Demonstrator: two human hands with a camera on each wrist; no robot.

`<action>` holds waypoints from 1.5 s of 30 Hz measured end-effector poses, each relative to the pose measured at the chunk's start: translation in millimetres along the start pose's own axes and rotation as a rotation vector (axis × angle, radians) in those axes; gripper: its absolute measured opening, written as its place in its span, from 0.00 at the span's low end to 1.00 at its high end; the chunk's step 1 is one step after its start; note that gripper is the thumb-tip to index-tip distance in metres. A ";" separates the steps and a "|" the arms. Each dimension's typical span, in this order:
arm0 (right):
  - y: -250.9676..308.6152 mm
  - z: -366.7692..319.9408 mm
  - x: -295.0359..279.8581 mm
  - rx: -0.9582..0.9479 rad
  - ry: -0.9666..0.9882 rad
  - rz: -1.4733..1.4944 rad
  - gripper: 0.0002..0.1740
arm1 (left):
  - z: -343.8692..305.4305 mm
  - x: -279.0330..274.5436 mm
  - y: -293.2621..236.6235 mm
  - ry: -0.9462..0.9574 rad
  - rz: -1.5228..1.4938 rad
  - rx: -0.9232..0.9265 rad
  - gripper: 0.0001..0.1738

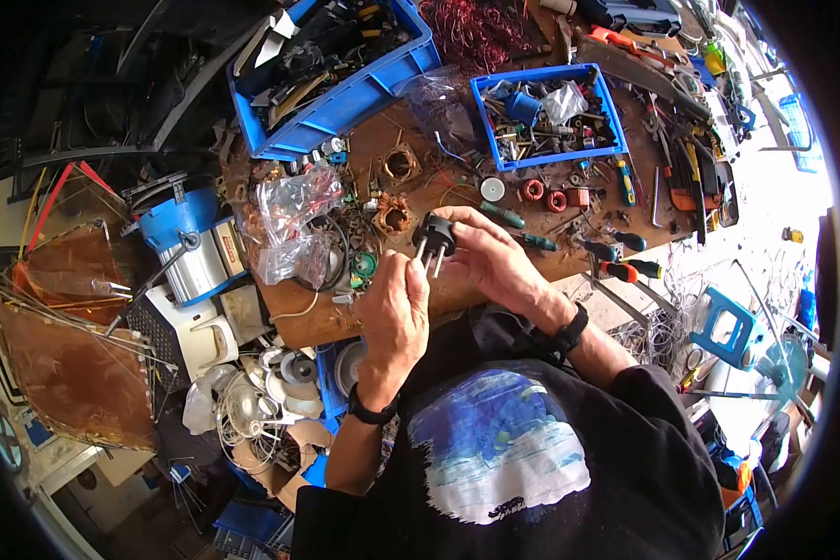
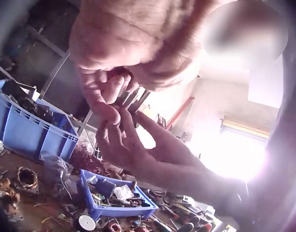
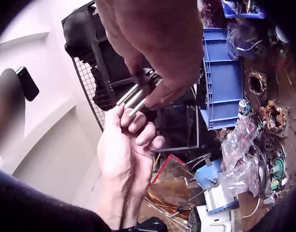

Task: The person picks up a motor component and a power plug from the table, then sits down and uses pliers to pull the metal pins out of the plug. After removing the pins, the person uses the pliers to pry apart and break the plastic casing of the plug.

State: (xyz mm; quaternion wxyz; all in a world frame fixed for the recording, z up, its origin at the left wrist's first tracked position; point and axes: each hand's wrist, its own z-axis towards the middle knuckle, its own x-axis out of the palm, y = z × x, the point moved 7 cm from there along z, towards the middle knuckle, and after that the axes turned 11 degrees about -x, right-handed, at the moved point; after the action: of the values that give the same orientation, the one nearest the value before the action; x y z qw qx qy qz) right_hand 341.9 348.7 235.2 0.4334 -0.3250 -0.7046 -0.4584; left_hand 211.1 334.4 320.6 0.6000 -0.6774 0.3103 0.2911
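Your brown counter [image 1: 322, 327] has its near edge running just in front of your body, with your hands over that edge. Along its far side, the large blue bin [image 1: 345, 117] and the small blue tray [image 1: 558, 161] bound the room beyond your hands. The clear plastic bags [image 1: 294, 219] crowd the left, and the green-handled screwdriver [image 1: 502, 215] lies near your right hand [image 1: 495, 261]. A copper winding [image 1: 395, 215] sits on the surface near the held part.

Your right fingers grasp the black body of the pronged plug [image 1: 437, 233], thumb and fingertips closed round it. Your left hand [image 1: 394, 313] has its fingers curled, thumb and forefinger pinching at a metal prong. The plug is held up between both hands, off the counter.

Its prongs point back toward your torso in the head view; in the right wrist view, its long axis slopes from the right fingers down to the left fingertips.
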 end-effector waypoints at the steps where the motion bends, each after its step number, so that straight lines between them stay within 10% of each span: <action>1: 0.8 -0.5 2.7 0.014 0.020 0.029 0.22 | -0.1 -2.1 1.7 0.015 -0.043 -0.026 0.14; 25: -36.2 -86.0 -70.6 0.197 -0.150 0.120 0.17 | -66.3 58.8 14.7 0.219 -0.188 -0.078 0.09; 40: -53.6 -178.8 -141.9 0.404 -0.132 0.210 0.20 | -169.0 137.1 18.2 0.076 -0.314 -0.148 0.24; 45: -75.5 -186.1 -170.1 0.398 -0.115 0.035 0.18 | -179.3 163.2 51.1 0.101 -0.088 -0.102 0.13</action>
State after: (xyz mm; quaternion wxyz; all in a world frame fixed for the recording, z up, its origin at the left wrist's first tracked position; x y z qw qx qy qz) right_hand 405.8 137.9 91.2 0.4559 -0.2709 -0.7992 -0.2830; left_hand 279.8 140.1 182.9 0.5606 -0.7338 0.2949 0.2454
